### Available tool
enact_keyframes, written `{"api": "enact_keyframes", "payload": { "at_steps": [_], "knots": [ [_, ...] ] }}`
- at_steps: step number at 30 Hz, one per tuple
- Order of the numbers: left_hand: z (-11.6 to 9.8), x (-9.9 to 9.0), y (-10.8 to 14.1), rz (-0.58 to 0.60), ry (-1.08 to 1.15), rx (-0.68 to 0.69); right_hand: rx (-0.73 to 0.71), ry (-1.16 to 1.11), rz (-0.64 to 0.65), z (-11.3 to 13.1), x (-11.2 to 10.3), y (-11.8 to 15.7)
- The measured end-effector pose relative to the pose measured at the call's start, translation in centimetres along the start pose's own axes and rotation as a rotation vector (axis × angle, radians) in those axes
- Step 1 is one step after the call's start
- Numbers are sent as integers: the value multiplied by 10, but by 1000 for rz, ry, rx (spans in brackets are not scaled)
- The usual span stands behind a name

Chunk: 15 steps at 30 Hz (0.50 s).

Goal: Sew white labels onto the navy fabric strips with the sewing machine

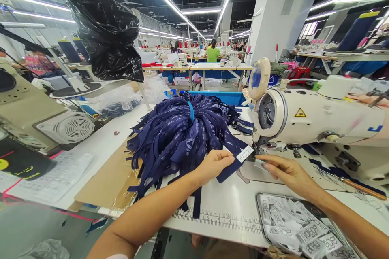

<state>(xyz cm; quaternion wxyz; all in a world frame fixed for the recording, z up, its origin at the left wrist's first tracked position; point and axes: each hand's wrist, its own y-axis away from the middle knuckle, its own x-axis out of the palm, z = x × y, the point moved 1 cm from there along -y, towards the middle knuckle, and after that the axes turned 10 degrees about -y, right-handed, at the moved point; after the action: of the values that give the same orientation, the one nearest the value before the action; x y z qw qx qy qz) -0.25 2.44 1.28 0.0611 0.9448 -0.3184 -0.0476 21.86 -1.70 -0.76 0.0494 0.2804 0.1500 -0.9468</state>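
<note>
In the head view my left hand (217,164) pinches a navy fabric strip (227,173) beside the sewing machine's needle area. A white label (244,153) with dark lettering lies on that strip, next to my left fingertips. My right hand (282,169) is closed just right of the presser foot (255,147), its fingers around a thin pale piece whose kind I cannot make out. Behind my left hand a big bundle of navy strips (179,129) is gathered by a blue band (191,112). The cream sewing machine (322,113) stands to the right.
A tray (259,214) full of printed white labels sits at the front right. Tweezers with an orange handle (364,188) lie beyond it. Cardboard (97,182) is at left, under a hanging black plastic bag (106,36). A ruler scale (219,218) runs along the table's front edge.
</note>
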Motion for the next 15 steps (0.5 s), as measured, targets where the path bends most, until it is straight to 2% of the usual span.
{"api": "enact_keyframes", "payload": {
  "at_steps": [2,4,7,11,13,15],
  "knots": [
    [-1,3,2,-8,25,20,-26,263,-62,-26,-12,11],
    [-3,6,4,-14,50,40,-115,602,-211,-40,-21,21],
    [-4,11,7,-40,79,56,-378,888,-314,-23,-14,28],
    [-2,16,9,-62,134,81,-759,832,-250,35,21,22],
    [-2,16,9,-79,133,120,-855,770,-246,58,37,12],
    [-3,12,9,-143,60,175,-851,620,-271,71,45,-1]
  ]
}}
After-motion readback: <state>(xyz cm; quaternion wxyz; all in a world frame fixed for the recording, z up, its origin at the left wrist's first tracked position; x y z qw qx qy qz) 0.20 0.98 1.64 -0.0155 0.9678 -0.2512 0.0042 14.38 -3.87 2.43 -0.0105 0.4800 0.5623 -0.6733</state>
